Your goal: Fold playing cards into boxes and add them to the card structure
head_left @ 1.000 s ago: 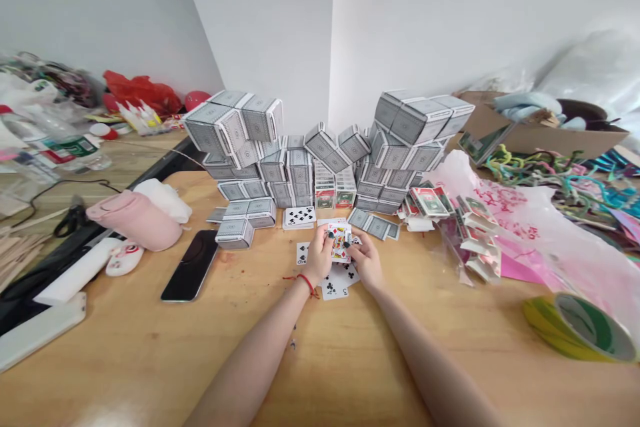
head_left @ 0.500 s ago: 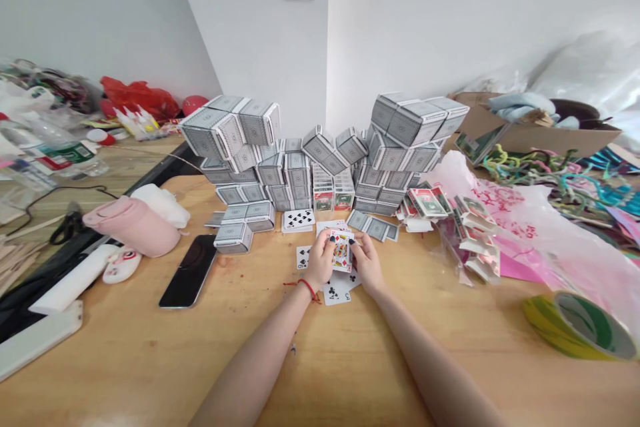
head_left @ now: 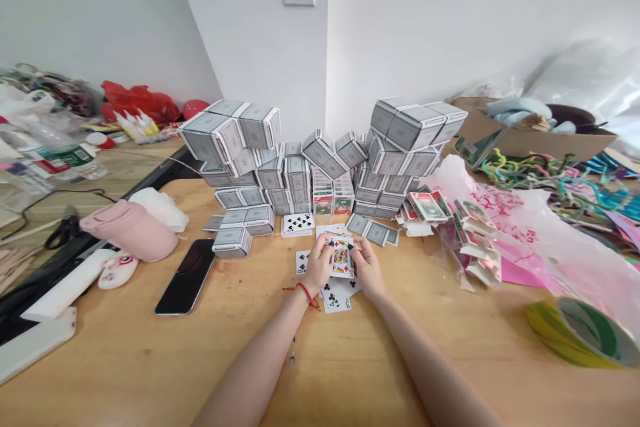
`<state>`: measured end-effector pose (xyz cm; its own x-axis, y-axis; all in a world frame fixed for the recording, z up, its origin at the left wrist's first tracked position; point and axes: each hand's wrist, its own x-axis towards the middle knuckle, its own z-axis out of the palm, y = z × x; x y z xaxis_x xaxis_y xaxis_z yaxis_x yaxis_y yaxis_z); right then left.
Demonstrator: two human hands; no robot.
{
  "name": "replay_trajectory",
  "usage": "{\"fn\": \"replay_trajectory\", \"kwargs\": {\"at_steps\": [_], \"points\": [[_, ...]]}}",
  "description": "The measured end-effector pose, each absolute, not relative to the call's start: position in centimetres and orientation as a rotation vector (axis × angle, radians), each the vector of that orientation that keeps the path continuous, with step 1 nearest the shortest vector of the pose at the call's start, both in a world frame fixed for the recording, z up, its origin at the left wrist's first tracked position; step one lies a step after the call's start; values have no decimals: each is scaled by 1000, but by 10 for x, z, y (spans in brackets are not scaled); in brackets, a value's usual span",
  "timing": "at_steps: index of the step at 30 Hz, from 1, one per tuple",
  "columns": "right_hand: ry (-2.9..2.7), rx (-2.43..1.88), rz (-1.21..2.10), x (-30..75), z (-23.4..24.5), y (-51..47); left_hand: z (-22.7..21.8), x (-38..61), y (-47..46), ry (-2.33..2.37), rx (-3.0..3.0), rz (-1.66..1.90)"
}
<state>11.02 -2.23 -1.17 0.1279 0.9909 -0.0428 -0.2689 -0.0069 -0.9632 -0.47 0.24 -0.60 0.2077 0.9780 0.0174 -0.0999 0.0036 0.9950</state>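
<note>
Between both hands is a king of diamonds playing card [head_left: 342,256], face up, with a thumb on each side of it. My left hand [head_left: 319,265], with a red string bracelet at the wrist, pinches its left edge. On the right edge, my right hand [head_left: 367,265] is closed the same way. Whether more cards lie behind it is hidden. Loose cards [head_left: 339,300] with black clubs lie on the table below the hands, and a spade card [head_left: 302,261] sticks out to the left. Just beyond rests a face-up card stack [head_left: 298,224].
Grey blocks built from cards stand as a left stack [head_left: 230,140] and a right stack [head_left: 400,153]. A phone [head_left: 186,277] and a pink bottle [head_left: 131,230] lie left. At right are opened card boxes [head_left: 477,240], a plastic bag [head_left: 520,213] and a tape roll [head_left: 580,333].
The view has tilted up slightly, so everything sits a little lower. Both hands keep hold of the king of diamonds, which is now turned a little more upright and shows more of its face.
</note>
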Motion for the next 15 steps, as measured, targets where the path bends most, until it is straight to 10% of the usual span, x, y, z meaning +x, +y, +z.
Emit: {"fn": "replay_trajectory", "kwargs": {"at_steps": [15], "points": [[-869, -1137, 1234, 114, -14, -19, -10, -3, 2, 1020, 1274, 1136]]}}
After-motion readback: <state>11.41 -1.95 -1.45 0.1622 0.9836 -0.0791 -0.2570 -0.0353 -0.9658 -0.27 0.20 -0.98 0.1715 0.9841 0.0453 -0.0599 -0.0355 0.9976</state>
